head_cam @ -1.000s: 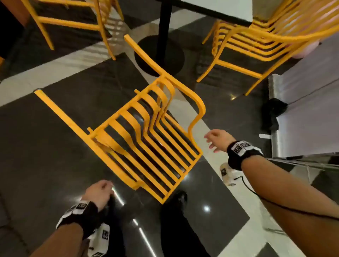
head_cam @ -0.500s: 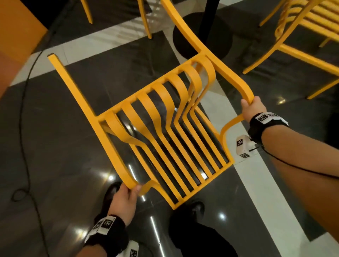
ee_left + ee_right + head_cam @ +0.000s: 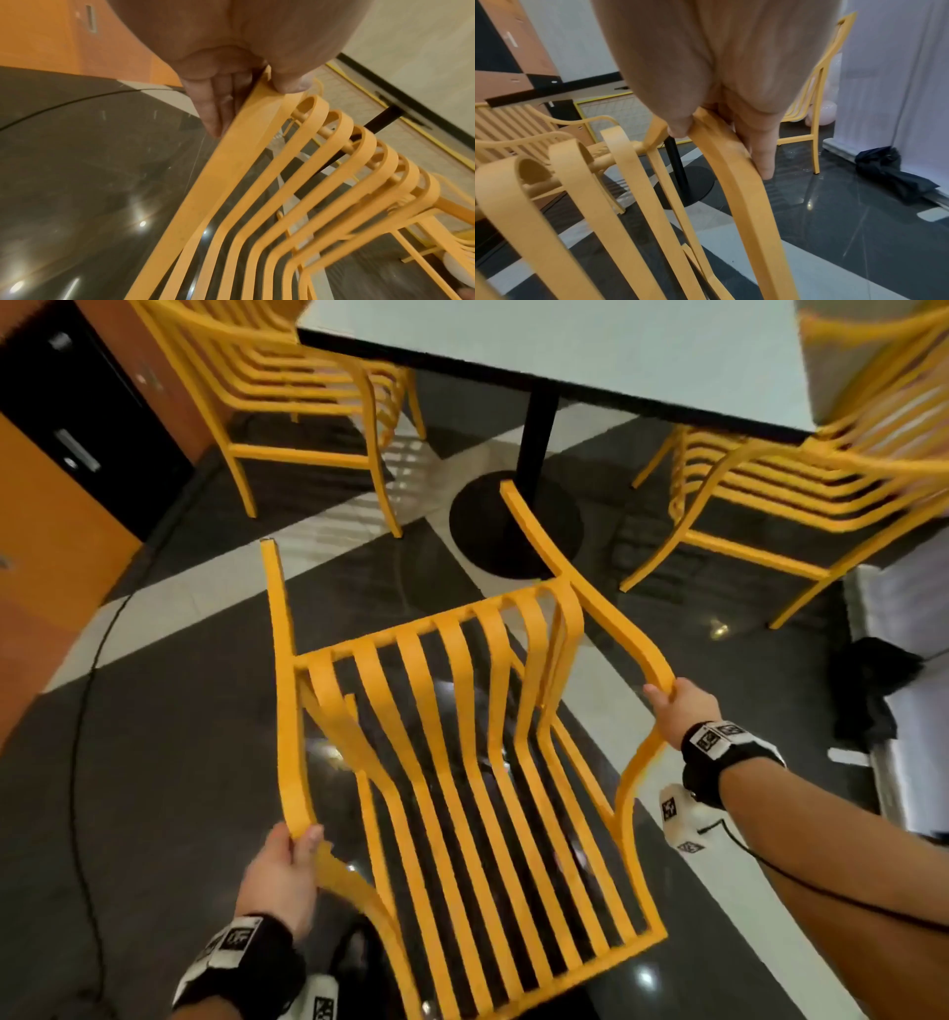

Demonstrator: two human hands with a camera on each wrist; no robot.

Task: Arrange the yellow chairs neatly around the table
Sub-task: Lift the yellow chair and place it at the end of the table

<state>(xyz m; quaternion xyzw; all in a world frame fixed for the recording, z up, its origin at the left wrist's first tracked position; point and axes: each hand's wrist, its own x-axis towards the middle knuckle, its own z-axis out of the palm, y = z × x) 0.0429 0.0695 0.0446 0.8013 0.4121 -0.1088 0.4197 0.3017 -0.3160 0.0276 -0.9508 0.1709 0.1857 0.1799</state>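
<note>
I have the yellow chair [image 3: 462, 762] tipped back toward me, gripped at both sides. My left hand [image 3: 280, 875] pinches the left frame bar — thumb on top, fingers straight along its underside. My right hand [image 3: 680, 711] is curled over the right frame bar at its bend, thumb on the inner side. The chair's two legs point toward the table [image 3: 590, 346] and its black pedestal base [image 3: 477, 521], just in front. Two more yellow chairs [image 3: 287, 377] flank the table, left and right.
</note>
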